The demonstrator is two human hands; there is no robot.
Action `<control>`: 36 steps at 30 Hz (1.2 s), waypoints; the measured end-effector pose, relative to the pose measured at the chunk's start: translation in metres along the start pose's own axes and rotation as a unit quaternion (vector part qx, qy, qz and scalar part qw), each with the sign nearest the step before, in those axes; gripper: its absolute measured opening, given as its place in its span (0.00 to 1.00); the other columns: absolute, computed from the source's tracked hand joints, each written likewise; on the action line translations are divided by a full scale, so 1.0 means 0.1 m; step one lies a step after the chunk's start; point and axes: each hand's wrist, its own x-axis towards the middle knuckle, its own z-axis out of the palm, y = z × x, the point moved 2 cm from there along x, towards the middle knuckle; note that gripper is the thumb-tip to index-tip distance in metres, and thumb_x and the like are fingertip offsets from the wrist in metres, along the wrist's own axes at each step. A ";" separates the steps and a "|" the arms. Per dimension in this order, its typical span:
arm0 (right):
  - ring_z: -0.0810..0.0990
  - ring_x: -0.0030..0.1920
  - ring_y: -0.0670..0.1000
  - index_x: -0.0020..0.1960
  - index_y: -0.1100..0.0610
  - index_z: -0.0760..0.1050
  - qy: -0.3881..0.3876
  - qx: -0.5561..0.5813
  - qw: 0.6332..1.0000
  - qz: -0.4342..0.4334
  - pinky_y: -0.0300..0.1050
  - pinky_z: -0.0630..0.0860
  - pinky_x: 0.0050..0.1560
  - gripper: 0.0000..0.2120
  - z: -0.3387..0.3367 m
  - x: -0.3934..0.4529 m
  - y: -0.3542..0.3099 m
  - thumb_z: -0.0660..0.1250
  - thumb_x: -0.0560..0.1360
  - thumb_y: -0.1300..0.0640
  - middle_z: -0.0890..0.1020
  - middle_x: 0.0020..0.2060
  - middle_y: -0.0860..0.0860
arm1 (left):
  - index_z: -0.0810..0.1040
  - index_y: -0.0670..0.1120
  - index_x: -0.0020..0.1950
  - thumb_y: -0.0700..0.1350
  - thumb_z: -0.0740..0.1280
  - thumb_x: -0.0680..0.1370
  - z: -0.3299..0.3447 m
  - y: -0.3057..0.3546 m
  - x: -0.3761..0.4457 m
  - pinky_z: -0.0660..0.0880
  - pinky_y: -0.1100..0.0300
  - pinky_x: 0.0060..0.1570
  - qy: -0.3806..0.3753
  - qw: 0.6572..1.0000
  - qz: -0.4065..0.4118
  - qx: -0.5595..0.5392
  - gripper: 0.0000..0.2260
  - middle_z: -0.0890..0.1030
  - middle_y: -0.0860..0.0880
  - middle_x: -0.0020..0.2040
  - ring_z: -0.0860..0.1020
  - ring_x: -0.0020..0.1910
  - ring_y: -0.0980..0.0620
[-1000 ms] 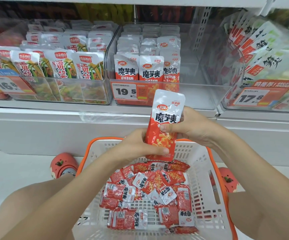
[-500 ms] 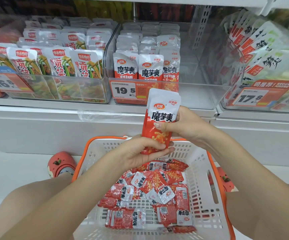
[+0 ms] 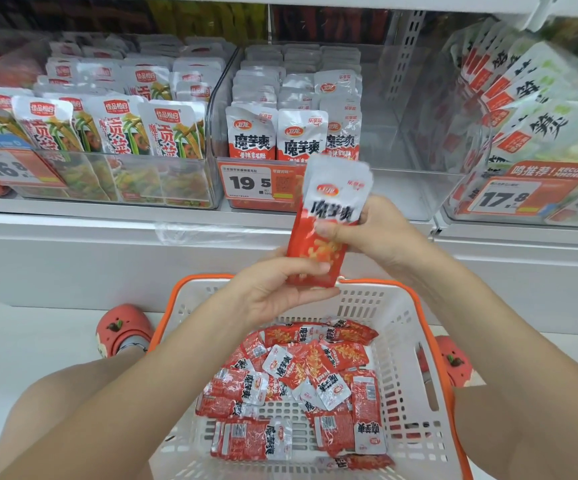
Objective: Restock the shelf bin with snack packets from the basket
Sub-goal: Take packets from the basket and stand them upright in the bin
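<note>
A stack of red and white snack packets (image 3: 329, 216) stands upright above the basket, held between both hands. My left hand (image 3: 280, 292) cups its bottom edge with the thumb across the front. My right hand (image 3: 377, 233) grips its middle from the right. Below lies the white basket with an orange rim (image 3: 401, 327), with several more of the same packets (image 3: 301, 382) loose in it. The clear shelf bin (image 3: 412, 188) behind the hands has rows of matching packets (image 3: 277, 133) on its left side and bare room on its right.
Another clear bin (image 3: 107, 181) of green and white packets stands to the left, and a bin (image 3: 530, 133) of white and green packets to the right. Price tags 19.5 (image 3: 249, 183), 16.8 and 17.8 hang on the bin fronts. My knees flank the basket, with red shoes (image 3: 124, 330) on the floor.
Both hands and the held packets have shifted slightly. My left hand has slid under the stack's bottom edge. The view has dipped a little.
</note>
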 end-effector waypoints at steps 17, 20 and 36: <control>0.84 0.36 0.45 0.50 0.58 0.79 0.074 -0.047 0.995 0.048 0.41 0.81 0.38 0.14 -0.75 1.21 -0.24 0.73 0.68 0.70 0.84 0.39 0.48 | 0.77 0.47 0.56 0.39 0.68 0.73 -0.46 0.56 0.37 0.64 0.56 0.58 0.194 0.620 0.353 0.673 0.12 0.75 0.48 0.57 0.69 0.61 0.45; 0.83 0.41 0.48 0.54 0.60 0.79 0.066 -0.105 0.990 0.064 0.47 0.81 0.50 0.19 -0.75 1.28 -0.19 0.76 0.65 0.69 0.83 0.43 0.51 | 0.76 0.46 0.57 0.39 0.68 0.74 -0.42 0.56 0.37 0.63 0.57 0.55 0.209 0.610 0.351 0.679 0.12 0.73 0.48 0.56 0.67 0.59 0.45; 0.79 0.56 0.55 0.68 0.59 0.62 0.076 -0.310 0.930 0.184 0.53 0.80 0.54 0.44 -0.73 1.26 -0.16 0.82 0.61 0.53 0.75 0.60 0.51 | 0.73 0.47 0.63 0.41 0.66 0.76 -0.41 0.49 0.34 0.67 0.55 0.59 0.188 0.592 0.304 0.722 0.15 0.71 0.50 0.64 0.63 0.64 0.48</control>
